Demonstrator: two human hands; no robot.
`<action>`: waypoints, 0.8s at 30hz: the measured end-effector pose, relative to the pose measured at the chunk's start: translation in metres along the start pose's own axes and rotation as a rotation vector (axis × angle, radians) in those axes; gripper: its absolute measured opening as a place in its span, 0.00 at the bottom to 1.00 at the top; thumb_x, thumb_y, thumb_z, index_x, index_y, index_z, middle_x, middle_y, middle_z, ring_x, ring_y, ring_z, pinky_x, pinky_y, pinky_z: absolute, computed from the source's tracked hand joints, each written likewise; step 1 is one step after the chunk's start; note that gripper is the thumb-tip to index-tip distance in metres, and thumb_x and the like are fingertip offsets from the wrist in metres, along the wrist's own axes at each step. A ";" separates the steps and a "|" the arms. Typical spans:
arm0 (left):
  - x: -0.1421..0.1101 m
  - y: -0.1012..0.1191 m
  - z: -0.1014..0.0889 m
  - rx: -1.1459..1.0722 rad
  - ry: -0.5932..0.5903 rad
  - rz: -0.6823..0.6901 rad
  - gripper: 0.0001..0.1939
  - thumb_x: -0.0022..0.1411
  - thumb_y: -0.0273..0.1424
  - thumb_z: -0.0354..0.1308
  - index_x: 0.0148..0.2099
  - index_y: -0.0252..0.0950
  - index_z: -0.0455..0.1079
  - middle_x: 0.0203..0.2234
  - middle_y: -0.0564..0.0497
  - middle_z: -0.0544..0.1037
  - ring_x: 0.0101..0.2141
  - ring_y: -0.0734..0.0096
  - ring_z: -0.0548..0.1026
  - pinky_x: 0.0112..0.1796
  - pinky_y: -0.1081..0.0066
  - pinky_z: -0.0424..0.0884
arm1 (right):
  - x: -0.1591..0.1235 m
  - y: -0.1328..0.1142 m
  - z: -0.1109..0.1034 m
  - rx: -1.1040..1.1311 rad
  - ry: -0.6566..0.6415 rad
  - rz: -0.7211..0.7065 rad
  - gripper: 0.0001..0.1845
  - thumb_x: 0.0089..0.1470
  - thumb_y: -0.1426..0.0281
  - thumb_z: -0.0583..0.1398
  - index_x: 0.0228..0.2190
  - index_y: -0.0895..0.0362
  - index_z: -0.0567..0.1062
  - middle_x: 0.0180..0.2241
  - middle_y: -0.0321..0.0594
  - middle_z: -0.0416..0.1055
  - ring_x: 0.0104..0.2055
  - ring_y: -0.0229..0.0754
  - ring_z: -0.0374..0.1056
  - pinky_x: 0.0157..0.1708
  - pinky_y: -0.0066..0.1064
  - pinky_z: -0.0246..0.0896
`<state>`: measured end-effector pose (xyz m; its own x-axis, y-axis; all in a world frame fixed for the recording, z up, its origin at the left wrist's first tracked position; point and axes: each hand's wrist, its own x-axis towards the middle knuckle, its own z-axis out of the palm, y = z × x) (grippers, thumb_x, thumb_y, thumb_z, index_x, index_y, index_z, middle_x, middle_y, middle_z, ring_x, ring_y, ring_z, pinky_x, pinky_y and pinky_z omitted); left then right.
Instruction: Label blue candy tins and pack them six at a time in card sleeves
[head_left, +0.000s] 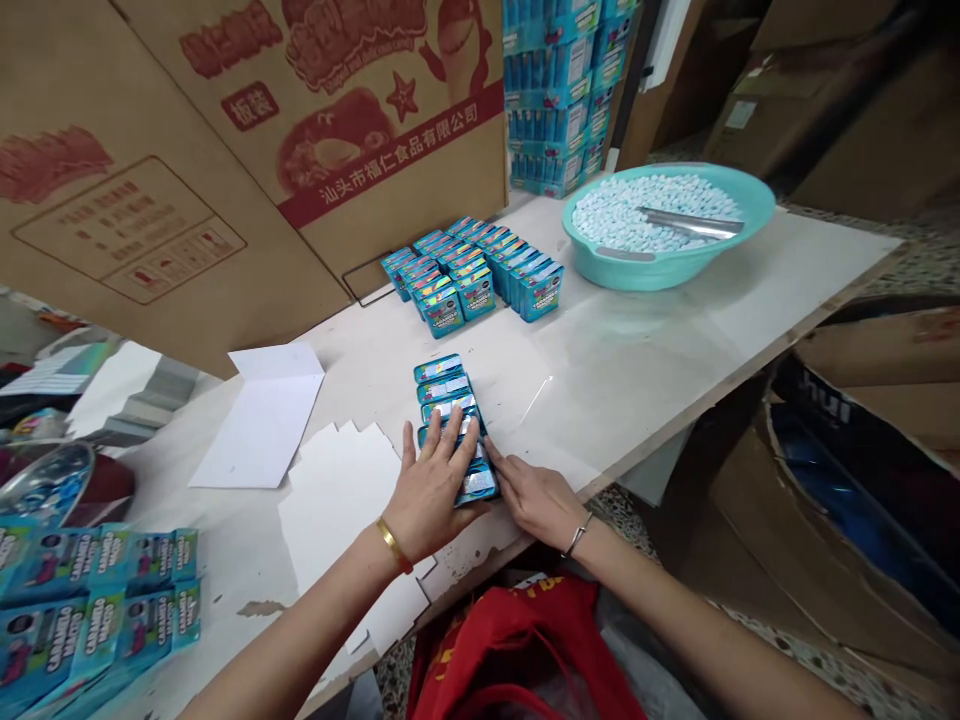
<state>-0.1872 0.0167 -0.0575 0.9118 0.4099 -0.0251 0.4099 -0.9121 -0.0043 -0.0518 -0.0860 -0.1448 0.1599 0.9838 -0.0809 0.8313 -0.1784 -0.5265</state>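
Observation:
A short row of small blue candy packs (444, 387) lies on the table in front of me. My left hand (426, 492) rests on the nearer packs with its fingers spread, partly covering them. Against the right side of the same row, my right hand (536, 500) has its fingers stretched out and holds nothing. Loose white cards (337, 500) lie fanned just left of my left hand. Farther back, several upright blue candy packs (480, 290) stand grouped in rows.
A teal basin (637, 272) of pale candies holds a metal scoop (694, 222). Behind stand a big carton (247, 160) and stacked blue packs (555, 100). Folded white card (255, 430) and wrapped blue packs (97, 600) are at left. An open carton (780, 540) sits below the table's right edge.

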 end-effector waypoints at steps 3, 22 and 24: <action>0.004 0.001 0.013 0.042 0.007 0.027 0.45 0.56 0.49 0.56 0.68 0.33 0.45 0.66 0.40 0.47 0.65 0.49 0.44 0.61 0.44 0.36 | 0.000 0.002 -0.002 0.098 0.096 -0.047 0.32 0.62 0.69 0.43 0.65 0.56 0.39 0.48 0.47 0.69 0.42 0.45 0.70 0.37 0.34 0.63; -0.012 0.090 0.025 -0.708 0.009 0.245 0.28 0.62 0.38 0.55 0.62 0.41 0.57 0.63 0.40 0.57 0.64 0.53 0.50 0.59 0.47 0.55 | 0.006 0.104 -0.059 -0.327 0.209 0.075 0.11 0.62 0.62 0.52 0.40 0.55 0.69 0.40 0.44 0.68 0.42 0.47 0.60 0.40 0.34 0.50; -0.007 0.094 0.029 -0.745 -0.030 0.242 0.25 0.62 0.38 0.55 0.60 0.39 0.60 0.62 0.40 0.59 0.63 0.54 0.52 0.60 0.48 0.55 | 0.006 0.106 -0.062 -0.329 0.191 0.034 0.13 0.61 0.60 0.53 0.40 0.55 0.69 0.40 0.43 0.68 0.42 0.46 0.61 0.40 0.34 0.51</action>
<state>-0.1552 -0.0722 -0.0871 0.9813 0.1897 0.0329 0.1178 -0.7270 0.6765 0.0702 -0.1000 -0.1489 0.2610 0.9619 0.0820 0.9452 -0.2374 -0.2242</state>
